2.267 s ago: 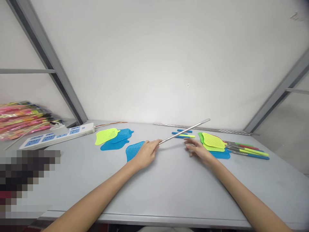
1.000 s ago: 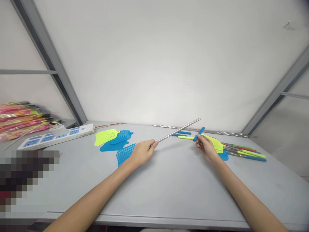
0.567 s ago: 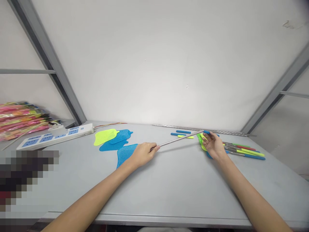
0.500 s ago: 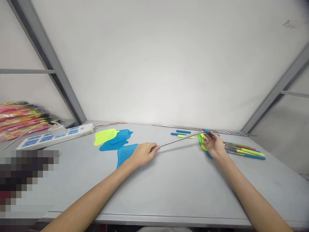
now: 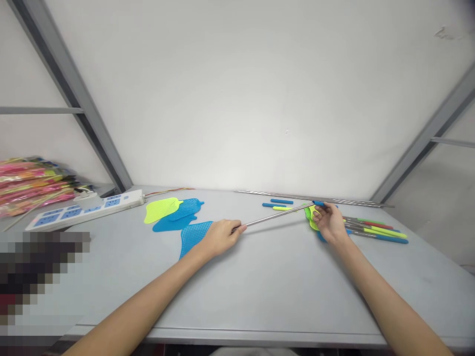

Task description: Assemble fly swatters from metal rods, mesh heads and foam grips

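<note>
My left hand (image 5: 222,237) is closed around the lower part of a fly swatter's metal rod (image 5: 274,216). The swatter's blue mesh head (image 5: 193,240) shows behind that hand. At the rod's far end, my right hand (image 5: 331,225) pinches a blue handle sleeve (image 5: 319,203), its other fingers loosely curled. Rod tip and sleeve mouth meet; how far one sits inside the other I cannot tell. Beneath and beside my right hand lie several fly swatters with coloured handles (image 5: 386,231), their green and yellow heads (image 5: 313,220) partly covered by it.
Loose yellow (image 5: 161,210) and blue swatter heads (image 5: 189,208) lie left of centre. Short blue and yellow handle sleeves (image 5: 282,201) rest near the wall, with thin metal rods (image 5: 349,201) along it. A power strip (image 5: 89,210) and bagged colourful items (image 5: 33,185) are at left.
My right hand and the blue sleeve have dipped very slightly, and the rod's far end with them. My left hand keeps its hold in the same place.
</note>
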Action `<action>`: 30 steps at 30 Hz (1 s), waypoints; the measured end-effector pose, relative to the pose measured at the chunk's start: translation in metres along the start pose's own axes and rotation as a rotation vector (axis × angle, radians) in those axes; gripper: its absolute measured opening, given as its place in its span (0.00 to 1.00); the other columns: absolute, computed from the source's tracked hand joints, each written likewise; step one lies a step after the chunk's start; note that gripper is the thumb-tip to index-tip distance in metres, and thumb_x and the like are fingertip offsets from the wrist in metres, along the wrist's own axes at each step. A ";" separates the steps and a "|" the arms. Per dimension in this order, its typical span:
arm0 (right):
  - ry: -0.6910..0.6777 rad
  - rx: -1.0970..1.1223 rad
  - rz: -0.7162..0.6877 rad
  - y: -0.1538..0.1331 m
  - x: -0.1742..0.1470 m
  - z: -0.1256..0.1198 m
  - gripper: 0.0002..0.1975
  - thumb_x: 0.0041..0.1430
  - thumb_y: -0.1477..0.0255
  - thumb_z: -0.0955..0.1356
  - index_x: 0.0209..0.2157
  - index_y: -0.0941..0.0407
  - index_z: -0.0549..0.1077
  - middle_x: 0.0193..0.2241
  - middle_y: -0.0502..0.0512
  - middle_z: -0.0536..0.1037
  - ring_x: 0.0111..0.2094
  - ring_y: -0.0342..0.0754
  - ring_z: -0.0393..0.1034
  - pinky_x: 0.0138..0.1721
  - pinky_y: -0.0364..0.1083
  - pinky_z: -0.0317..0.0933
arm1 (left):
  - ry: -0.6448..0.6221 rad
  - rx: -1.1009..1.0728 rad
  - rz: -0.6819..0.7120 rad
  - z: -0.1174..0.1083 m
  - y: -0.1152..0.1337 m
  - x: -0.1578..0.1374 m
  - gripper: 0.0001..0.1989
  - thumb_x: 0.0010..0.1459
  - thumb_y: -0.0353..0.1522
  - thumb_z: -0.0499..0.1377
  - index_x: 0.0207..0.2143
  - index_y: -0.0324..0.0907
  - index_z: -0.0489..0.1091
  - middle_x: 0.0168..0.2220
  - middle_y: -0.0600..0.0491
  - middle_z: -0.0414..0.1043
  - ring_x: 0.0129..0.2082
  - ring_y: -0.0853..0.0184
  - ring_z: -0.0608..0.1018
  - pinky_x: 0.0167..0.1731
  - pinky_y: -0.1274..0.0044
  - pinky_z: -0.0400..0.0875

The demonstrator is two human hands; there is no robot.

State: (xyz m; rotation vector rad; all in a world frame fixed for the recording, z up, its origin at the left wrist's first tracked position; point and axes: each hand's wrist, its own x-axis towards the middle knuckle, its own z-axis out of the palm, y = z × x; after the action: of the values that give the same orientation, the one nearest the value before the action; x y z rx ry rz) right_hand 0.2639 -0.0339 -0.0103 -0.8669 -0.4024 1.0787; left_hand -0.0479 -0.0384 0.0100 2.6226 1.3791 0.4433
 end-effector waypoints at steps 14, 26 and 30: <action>0.007 -0.006 -0.009 -0.001 -0.001 0.001 0.05 0.44 0.73 0.62 0.18 0.57 0.62 0.13 0.47 0.67 0.14 0.38 0.58 0.11 0.37 0.53 | -0.003 0.011 -0.001 -0.002 0.003 -0.001 0.22 0.57 0.41 0.37 0.21 0.41 0.62 0.18 0.55 0.62 0.18 0.71 0.64 0.19 0.79 0.48; -0.004 -0.027 0.009 0.000 -0.001 0.000 0.05 0.43 0.71 0.62 0.19 0.58 0.63 0.14 0.47 0.67 0.14 0.38 0.58 0.12 0.38 0.53 | 0.005 0.003 0.030 0.000 -0.001 0.000 0.21 0.57 0.41 0.37 0.20 0.41 0.61 0.17 0.55 0.61 0.17 0.72 0.62 0.18 0.79 0.46; -0.024 -0.035 -0.004 -0.001 -0.002 0.001 0.05 0.43 0.71 0.63 0.20 0.57 0.63 0.14 0.46 0.66 0.13 0.37 0.58 0.12 0.37 0.54 | -0.002 0.007 0.012 -0.001 0.000 0.000 0.22 0.57 0.41 0.37 0.20 0.41 0.61 0.17 0.55 0.61 0.17 0.71 0.62 0.18 0.79 0.47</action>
State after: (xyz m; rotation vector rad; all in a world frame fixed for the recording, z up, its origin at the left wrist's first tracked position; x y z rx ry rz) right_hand 0.2626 -0.0352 -0.0087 -0.8843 -0.4441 1.0818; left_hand -0.0480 -0.0390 0.0109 2.6374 1.3669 0.4386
